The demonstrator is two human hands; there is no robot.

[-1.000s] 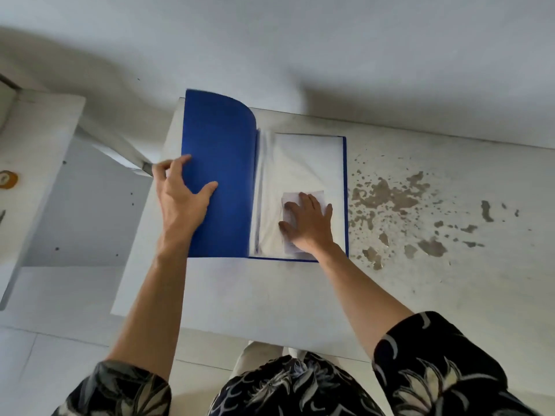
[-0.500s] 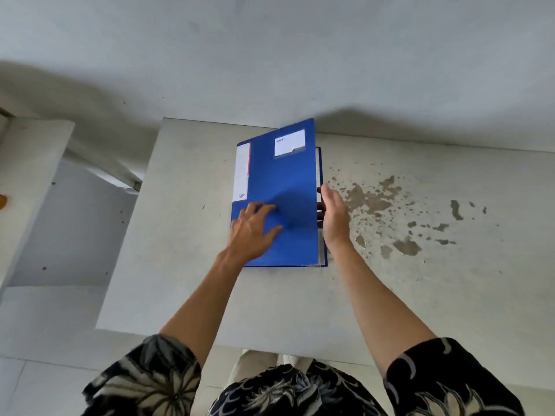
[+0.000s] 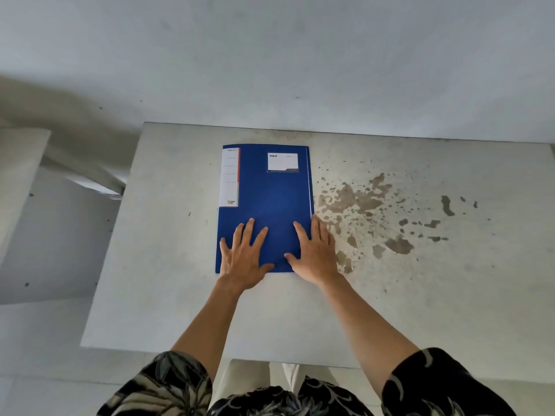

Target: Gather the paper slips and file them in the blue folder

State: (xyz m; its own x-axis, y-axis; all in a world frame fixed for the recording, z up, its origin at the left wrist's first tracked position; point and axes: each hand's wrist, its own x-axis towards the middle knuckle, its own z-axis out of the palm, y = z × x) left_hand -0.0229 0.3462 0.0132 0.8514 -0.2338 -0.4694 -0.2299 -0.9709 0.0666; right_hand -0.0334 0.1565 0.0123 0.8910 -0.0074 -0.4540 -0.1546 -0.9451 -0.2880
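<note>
The blue folder (image 3: 270, 199) lies closed and flat on the white table (image 3: 168, 265), its cover up, with a white label strip along its left edge and a white card pocket near the top. My left hand (image 3: 243, 256) rests palm down on the folder's near left corner, fingers spread. My right hand (image 3: 315, 253) presses flat on the near right corner, partly over the folder's edge. Neither hand grips anything. No paper slips show; the closed cover hides whatever is inside.
Brown patches of worn paint (image 3: 360, 202) mark the table to the right of the folder. A grey wall (image 3: 270, 55) runs behind the table. A white shelf or ledge (image 3: 21, 175) stands off the table's left side, across a gap.
The folder was open with my right hand on a slip inside; my left hand swung the cover over to the right, and now it lies closed under both flat hands.
</note>
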